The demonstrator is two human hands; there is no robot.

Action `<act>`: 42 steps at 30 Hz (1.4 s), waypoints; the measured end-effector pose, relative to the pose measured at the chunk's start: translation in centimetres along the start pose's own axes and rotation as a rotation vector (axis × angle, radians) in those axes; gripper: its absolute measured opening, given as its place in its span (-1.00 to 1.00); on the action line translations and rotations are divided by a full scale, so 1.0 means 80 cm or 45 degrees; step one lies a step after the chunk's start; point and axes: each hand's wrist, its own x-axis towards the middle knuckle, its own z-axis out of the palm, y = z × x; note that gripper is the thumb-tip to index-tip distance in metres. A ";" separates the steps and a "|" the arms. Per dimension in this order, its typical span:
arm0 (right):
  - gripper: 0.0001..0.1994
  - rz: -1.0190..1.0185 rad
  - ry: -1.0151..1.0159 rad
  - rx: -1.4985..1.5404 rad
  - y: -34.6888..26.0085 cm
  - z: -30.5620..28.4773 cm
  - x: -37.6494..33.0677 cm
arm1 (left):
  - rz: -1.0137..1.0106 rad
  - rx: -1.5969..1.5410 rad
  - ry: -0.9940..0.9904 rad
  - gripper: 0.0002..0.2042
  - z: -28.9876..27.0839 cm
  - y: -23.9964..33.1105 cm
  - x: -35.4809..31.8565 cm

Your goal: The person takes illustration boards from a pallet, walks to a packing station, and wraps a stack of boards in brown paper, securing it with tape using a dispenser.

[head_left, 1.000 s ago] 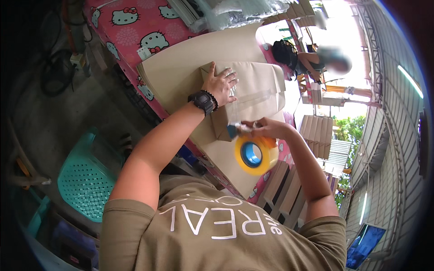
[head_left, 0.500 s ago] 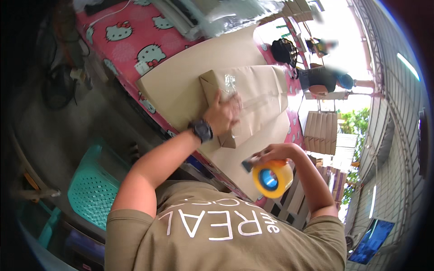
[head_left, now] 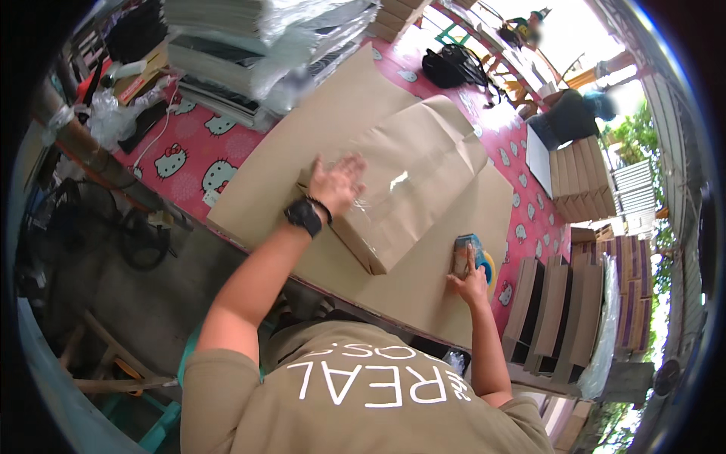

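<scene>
A parcel wrapped in brown paper (head_left: pixel 412 170) lies at a slant on a large sheet of brown cardboard (head_left: pixel 268 163), with clear tape shining on its top and near edge. My left hand (head_left: pixel 338 184), a dark watch at its wrist, rests on the parcel's left end with fingers stretched out. To the right of the parcel, my right hand (head_left: pixel 472 285) grips a tape dispenser (head_left: pixel 466 251) with a blue front and a yellow roll, down at the cardboard. The palm hides part of the dispenser.
Plastic-wrapped stacks (head_left: pixel 257 53) stand at the table's far left. A pink patterned cloth (head_left: pixel 185 155) covers the table. A black bag (head_left: pixel 454 66) lies at the back, near another person (head_left: pixel 563 117). Folded cartons (head_left: pixel 556 310) stand at the right, beyond the table edge.
My right hand has brought the tape dispenser from in front of my body down to the cardboard beside the parcel. My left hand has shifted to the parcel's left end. The view has turned.
</scene>
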 end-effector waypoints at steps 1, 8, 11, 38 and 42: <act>-0.11 -0.042 0.047 0.041 0.006 0.004 -0.001 | -0.035 0.126 -0.041 -0.50 0.001 -0.013 0.014; -0.24 0.371 0.527 -0.175 0.086 0.008 0.048 | -0.586 -0.387 -0.331 -0.55 -0.026 -0.034 0.075; -0.28 0.217 0.585 0.116 0.066 -0.001 0.066 | -0.623 -0.373 -0.104 -0.58 -0.018 -0.049 0.056; -0.34 0.194 -0.322 1.466 0.044 -0.010 -0.024 | -0.132 -0.142 -0.671 -0.41 0.054 0.158 0.232; -0.41 0.301 -0.110 1.658 0.016 0.023 0.026 | -0.170 -0.265 -0.596 -0.43 0.058 0.127 0.202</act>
